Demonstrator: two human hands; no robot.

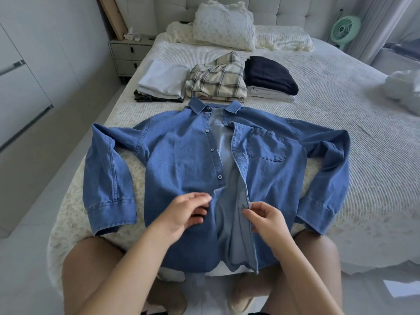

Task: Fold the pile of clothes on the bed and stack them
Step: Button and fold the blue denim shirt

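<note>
On the bed (341,114), the shirt (181,155) looks soft, fairly heavy denim; right hand (264,220) pinches the buttonhole edge; left hand (187,212), fingers curled, seems to pinch the button edge; best held by those edges.

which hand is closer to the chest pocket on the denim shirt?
Right. The right hand pinches the buttonhole placket, below the chest pocket on the same front panel. The left hand sits on the opposite panel, across the open front of the denim shirt.
</note>
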